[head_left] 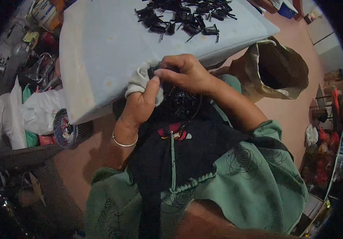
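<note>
My left hand [142, 104] is closed, with a bunched white cloth or glove [139, 81] over its fingers and the thumb bare. My right hand [190, 75] meets it just past the table's near edge, thumb and fingers pinched together. Between them is a small black part [152, 72], mostly hidden by the fingers, so its exact kind does not show. Below my hands, on my lap, a round dark container [198, 107] holds more black pieces. A pile of black plastic parts [171, 27] with thin prongs lies on the table ahead.
The table [95, 59] has a pale cover. An open brown sack [255, 65] stands on the floor at its right. A basket [65, 129] of small items sits at the left, beside white plastic bags [40, 111]. Shelves with bags [323, 147] line the far right.
</note>
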{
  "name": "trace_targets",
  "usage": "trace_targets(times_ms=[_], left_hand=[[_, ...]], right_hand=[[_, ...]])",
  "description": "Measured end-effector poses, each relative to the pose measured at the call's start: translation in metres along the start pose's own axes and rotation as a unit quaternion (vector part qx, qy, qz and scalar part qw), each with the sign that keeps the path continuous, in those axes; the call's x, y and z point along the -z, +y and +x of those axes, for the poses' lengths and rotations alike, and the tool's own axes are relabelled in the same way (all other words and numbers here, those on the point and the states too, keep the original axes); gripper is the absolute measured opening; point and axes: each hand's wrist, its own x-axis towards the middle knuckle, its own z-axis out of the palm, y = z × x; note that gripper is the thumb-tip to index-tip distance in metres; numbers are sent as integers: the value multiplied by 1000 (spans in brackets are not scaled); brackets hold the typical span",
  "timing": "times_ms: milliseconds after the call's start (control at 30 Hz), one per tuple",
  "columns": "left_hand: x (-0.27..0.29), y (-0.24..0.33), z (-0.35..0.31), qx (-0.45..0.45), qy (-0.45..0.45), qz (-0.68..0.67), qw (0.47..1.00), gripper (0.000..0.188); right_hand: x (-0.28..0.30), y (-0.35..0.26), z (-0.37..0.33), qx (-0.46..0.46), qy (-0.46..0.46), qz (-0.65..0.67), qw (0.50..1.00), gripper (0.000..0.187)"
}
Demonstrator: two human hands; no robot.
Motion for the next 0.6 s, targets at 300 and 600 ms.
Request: trace_targets(times_ms=[300,600], left_hand=[[-10,-27,6,-85,39,101,991,24],[-11,-21,6,-166,-13,292,942,23]], right_hand=[[-12,2,-7,21,-4,-71,997,26],[13,27,-14,-40,52,-114,991,23]])
